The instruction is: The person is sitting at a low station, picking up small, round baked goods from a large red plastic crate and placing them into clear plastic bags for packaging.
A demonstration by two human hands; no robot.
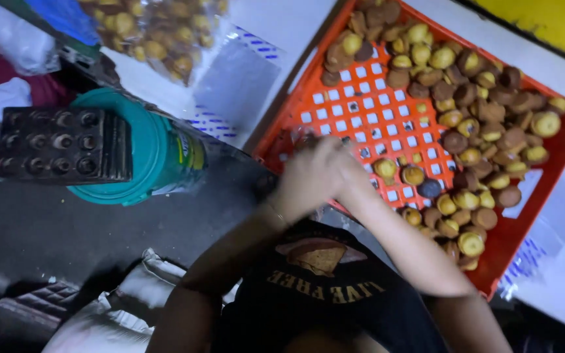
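My left hand (pixel 299 183) and my right hand (pixel 338 167) are pressed together over the near left corner of an orange plastic crate (pixel 361 104). Both are blurred, with the fingers curled in. A bit of clear plastic (pixel 303 136) shows at the fingertips; whether either hand holds it I cannot tell. The crate holds several small round cakes (pixel 472 131), yellow-topped and brown, heaped along its far and right sides. Its perforated floor is bare on the left.
A teal bucket (pixel 158 157) stands at the left with a dark baking mould (pixel 60 144) lying across it. A clear bag of the same cakes (pixel 158 33) lies at the top. White printed sheets (pixel 243 85) cover the surface, and crumpled white sacks (pixel 119 307) lie at bottom left.
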